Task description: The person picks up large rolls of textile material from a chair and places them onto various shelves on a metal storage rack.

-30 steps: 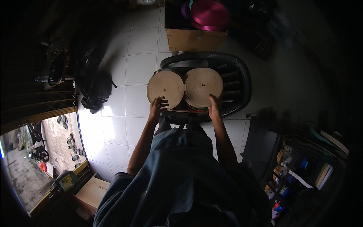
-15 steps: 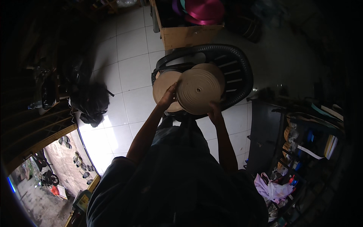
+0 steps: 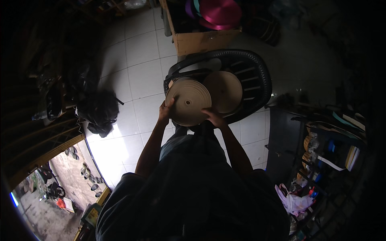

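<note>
A beige coiled roll of strap (image 3: 191,90) with a small hole at its centre is held between my two hands in front of my body. My left hand (image 3: 165,111) grips its left edge, thumb over the top face. On the lower right rim sits my right hand (image 3: 214,117), fingers closed on the edge. Just right of it, a second beige roll (image 3: 225,90) rests on the dark plastic chair (image 3: 263,76). At the upper left rim of the held roll, a bit of another tan piece shows, mostly hidden beneath it.
Beyond the chair stands a cardboard box (image 3: 205,41) with a shiny pink ribbon roll (image 3: 221,14). Black plastic bags (image 3: 98,110) lie on the tiled floor (image 3: 142,78) at left. A dark cabinet (image 3: 283,136) and cluttered shelves with a pale purple bag (image 3: 295,201) stand at right.
The held roll has moved left with both hands, now covering most of the left roll and exposing the right one. My right hand has shifted left and closed on its rim.
</note>
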Demonstrator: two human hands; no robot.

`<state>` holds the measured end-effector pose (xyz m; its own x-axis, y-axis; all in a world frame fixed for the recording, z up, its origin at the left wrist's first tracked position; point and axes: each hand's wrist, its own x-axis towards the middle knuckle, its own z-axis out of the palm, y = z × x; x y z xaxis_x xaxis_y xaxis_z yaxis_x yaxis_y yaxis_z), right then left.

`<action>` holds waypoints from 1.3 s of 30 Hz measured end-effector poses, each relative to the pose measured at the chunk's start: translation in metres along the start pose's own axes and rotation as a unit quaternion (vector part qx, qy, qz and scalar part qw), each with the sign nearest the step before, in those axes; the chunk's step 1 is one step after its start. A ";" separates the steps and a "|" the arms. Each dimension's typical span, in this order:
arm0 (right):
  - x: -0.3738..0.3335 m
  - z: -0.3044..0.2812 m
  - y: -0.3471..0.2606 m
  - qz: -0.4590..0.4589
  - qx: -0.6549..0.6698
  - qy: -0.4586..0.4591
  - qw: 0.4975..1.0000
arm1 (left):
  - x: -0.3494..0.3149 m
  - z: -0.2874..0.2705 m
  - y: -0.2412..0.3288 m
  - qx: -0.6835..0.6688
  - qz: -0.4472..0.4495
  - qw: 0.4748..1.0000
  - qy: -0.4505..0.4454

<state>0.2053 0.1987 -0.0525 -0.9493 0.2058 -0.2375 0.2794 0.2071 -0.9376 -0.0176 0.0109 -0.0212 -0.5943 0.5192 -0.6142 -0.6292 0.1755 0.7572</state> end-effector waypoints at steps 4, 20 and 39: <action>0.001 0.018 0.027 0.131 0.213 0.056 0.967 | 0.006 -0.011 -0.011 0.026 -0.011 0.999 0.039; -0.056 -0.030 0.017 0.006 -0.100 0.183 0.978 | -0.002 0.077 0.012 0.060 -0.035 0.993 -0.100; 0.037 -0.010 0.036 0.087 -0.157 0.177 0.968 | -0.007 0.045 -0.023 0.040 0.025 0.988 0.149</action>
<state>0.1811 0.2233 -0.0922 -0.7902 0.5676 -0.2311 0.5140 0.4084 -0.7543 0.0234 0.0407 -0.0241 -0.7518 0.2626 -0.6048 -0.5606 0.2284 0.7960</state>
